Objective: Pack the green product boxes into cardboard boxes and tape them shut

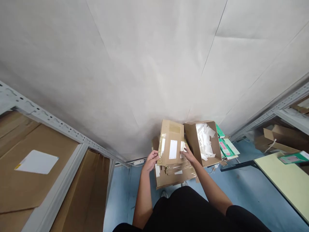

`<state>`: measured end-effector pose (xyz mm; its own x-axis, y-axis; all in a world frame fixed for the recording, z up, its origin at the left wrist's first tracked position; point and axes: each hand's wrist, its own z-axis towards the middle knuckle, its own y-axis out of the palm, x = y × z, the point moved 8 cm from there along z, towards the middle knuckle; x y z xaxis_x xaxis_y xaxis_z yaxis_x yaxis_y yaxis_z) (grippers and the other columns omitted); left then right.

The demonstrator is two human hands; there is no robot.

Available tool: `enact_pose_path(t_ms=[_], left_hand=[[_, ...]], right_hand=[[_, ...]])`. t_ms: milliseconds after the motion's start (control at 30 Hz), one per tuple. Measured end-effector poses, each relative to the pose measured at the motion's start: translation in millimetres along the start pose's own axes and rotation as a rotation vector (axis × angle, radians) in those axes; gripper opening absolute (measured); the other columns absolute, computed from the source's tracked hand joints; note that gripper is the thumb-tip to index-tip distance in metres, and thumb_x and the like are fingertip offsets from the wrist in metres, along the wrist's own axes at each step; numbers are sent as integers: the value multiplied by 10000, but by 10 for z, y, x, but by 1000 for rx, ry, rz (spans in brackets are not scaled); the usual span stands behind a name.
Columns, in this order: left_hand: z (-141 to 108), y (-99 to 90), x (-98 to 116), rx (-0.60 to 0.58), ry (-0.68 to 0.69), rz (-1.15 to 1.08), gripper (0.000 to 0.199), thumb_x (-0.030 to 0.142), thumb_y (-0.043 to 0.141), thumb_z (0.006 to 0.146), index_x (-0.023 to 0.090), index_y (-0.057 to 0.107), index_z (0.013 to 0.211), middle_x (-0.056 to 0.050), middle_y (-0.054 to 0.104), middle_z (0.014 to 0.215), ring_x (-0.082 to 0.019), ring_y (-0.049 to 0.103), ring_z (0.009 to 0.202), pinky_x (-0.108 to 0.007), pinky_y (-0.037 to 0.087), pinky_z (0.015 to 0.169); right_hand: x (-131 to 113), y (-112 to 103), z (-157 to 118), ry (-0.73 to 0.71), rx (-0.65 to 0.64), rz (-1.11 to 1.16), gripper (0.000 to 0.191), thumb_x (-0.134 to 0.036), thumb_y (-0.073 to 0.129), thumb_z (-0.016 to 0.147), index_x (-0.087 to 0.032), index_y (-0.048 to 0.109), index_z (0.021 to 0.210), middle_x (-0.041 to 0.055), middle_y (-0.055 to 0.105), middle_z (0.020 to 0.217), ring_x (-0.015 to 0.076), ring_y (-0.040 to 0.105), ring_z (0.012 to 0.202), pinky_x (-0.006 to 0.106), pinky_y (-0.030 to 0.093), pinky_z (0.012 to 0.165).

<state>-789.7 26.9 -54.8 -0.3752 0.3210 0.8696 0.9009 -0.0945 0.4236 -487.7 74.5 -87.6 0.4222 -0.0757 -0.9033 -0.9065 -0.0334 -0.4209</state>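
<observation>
A flattened cardboard box [170,133] with white labels and clear tape along its left edge is tilted up between my hands. My left hand [152,160] grips its lower left edge, fingers closed on the cardboard. At the lower right side, my right hand [188,154] holds the opposite edge, beside a white label [182,149]; part of its grip is hidden. Beneath lies a stack of flattened cardboard [166,180], some pieces bearing white labels. Just right of my right hand stands an open cardboard box [192,137] with crumpled white packing material [205,141] inside.
Green and white folders or packets [227,148] lie right of the open box. A pale green tabletop [287,183] with a dark edge is at the right. Metal shelving [82,151] with large cardboard boxes [53,138] stands left. A grey wall [145,64] rises ahead; the floor [120,190] is blue.
</observation>
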Motion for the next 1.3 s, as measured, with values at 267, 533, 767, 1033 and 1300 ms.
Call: enact_pose_path(t_ms=[267, 533, 767, 1033, 1300], left_hand=[[-62, -64, 421, -12, 59, 25, 698, 479, 875, 708, 219, 607, 1298, -112, 744, 1196, -245, 721, 1002, -343, 571, 844], [230, 887, 478, -227, 19, 175, 864, 431, 866, 718, 192, 529, 1478, -145, 740, 1233, -256, 726, 1015, -351, 561, 878], [434, 2516, -109, -473, -77, 208, 1026, 347, 852, 710, 268, 349, 1600, -102, 733, 1209, -221, 733, 972, -332, 577, 837], [313, 4707, -1177, -701, -176, 338, 975, 257, 830, 684, 278, 417, 1567, -93, 701, 1246, -221, 706, 1018, -328, 582, 857], [117, 6289, -2234, -903, -303, 462, 940, 248, 809, 665, 271, 463, 1539, -61, 682, 1140, -173, 677, 917, -308, 556, 819]], right_hand=[[-553, -337, -215, 98, -79, 539, 757, -484, 805, 706, -279, 537, 1383, 69, 754, 1095, 267, 724, 958, 403, 580, 824], [-573, -1530, -574, 89, 12, 568, 770, -403, 851, 663, -304, 550, 1364, 58, 716, 1114, 230, 700, 947, 320, 561, 756], [2, -2957, -1514, 97, 246, 686, 709, -325, 861, 607, -281, 584, 1258, -11, 706, 924, 180, 660, 753, 278, 500, 647], [982, -4535, -3139, 137, 609, 715, 666, -273, 833, 614, -278, 607, 1241, -22, 687, 892, 171, 645, 770, 286, 508, 687], [1664, -5381, -4649, 231, 774, 779, 709, -213, 816, 634, -284, 619, 1311, 4, 695, 938, 186, 666, 824, 304, 546, 713]])
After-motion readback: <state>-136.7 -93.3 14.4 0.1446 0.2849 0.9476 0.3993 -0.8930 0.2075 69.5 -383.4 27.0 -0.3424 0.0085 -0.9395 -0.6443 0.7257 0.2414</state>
